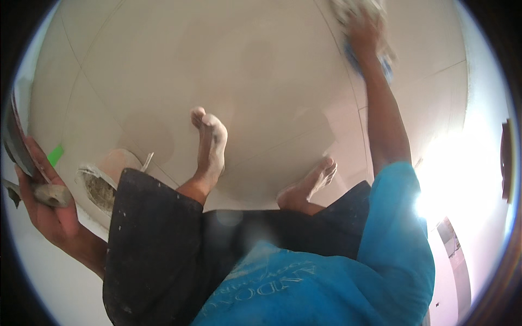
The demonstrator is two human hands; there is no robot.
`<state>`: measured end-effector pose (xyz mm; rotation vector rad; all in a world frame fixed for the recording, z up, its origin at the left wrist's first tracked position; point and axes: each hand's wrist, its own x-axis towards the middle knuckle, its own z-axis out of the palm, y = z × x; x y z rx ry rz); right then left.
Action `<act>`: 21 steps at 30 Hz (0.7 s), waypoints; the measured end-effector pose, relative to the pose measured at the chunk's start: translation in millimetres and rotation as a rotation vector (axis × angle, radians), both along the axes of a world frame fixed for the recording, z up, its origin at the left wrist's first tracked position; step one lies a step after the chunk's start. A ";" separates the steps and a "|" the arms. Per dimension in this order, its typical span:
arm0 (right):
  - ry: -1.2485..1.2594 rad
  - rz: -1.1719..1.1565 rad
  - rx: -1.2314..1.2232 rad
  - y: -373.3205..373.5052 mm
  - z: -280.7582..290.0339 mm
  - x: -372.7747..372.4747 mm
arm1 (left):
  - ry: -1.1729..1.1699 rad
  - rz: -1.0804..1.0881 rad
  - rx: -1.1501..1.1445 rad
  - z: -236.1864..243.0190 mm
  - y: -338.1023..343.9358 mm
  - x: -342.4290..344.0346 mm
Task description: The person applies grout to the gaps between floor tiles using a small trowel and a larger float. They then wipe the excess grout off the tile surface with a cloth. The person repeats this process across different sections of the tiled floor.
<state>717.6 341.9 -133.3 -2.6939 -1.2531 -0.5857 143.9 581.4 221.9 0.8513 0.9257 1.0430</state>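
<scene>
The right hand (365,35) rests on a pale cloth (374,7) at far right on the tiled floor (261,70), its grip too blurred to tell, the left hand (53,220) grasps a wooden-handled tool (53,195) at left, near an apparent open container (124,161) holding greyish matter (101,191), and the step in hand is judged to be wiping, which calls for even pressure next.

Looks like a room under finishing work, judging by smeared pale floor tiles (261,87), a wooden-handled trowel (53,195), a round, crusted container (120,162) and a white wall (486,98).
</scene>
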 end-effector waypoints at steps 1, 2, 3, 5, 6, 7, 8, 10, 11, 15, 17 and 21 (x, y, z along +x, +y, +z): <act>0.070 -0.142 0.001 -38.1 6.6 21.4 | -0.002 0.004 -0.006 -1.1 -0.9 -3.0; 0.106 -0.256 0.018 -72.7 13.6 38.2 | -0.010 -0.003 -0.018 -3.6 0.3 -5.6; 0.116 -0.355 0.041 -106.2 25.3 54.8 | -0.013 -0.034 -0.020 -3.6 -0.5 -7.3; 0.114 -0.541 0.107 -163.8 52.8 78.2 | -0.061 -0.103 -0.041 -3.1 -1.2 -7.6; 0.109 -0.582 0.141 -183.3 64.3 86.6 | -0.082 -0.132 -0.048 -1.3 -2.7 -6.6; 0.102 -0.612 0.175 -195.2 76.2 92.4 | -0.059 -0.100 -0.164 1.1 -6.0 -5.2; 0.085 -0.613 0.215 -199.4 86.8 93.9 | 0.050 0.048 -0.190 3.8 -9.8 -2.8; 0.053 -0.522 0.296 -173.6 103.8 77.9 | 0.225 0.105 -0.065 7.3 -14.8 5.3; 0.048 -0.429 0.337 -145.9 110.8 59.9 | 0.087 -0.053 -0.079 8.9 -16.9 10.8; 0.225 0.100 0.436 15.2 136.8 -93.7 | 0.128 -0.011 -0.042 18.4 -32.6 31.7; 0.504 0.386 0.479 80.4 141.9 -195.9 | 0.226 -0.039 0.054 21.3 -39.0 44.7; 0.535 0.808 0.230 67.8 116.7 -321.4 | 0.099 -0.089 0.096 23.3 -47.4 70.0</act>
